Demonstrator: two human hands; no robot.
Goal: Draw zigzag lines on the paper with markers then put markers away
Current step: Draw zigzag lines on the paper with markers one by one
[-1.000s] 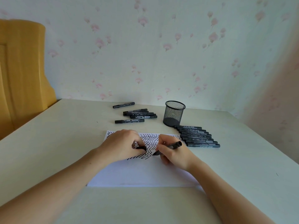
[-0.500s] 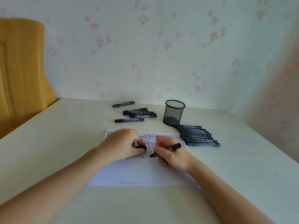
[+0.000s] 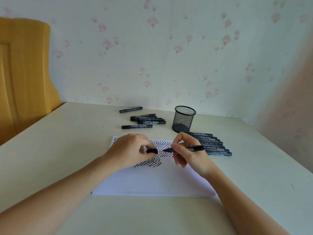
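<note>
Behind paper [image 3: 152, 180], mesh cup [image 3: 183, 119], markers [image 3: 211, 144] beside

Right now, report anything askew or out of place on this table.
Little stands out. The mesh cup holds no markers I can see; they lie on the table on both sides of it. One stray marker lies apart, angled toward the wall.

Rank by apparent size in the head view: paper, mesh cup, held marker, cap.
1. paper
2. mesh cup
3. held marker, partly hidden by the right hand
4. cap, in the left hand
</note>
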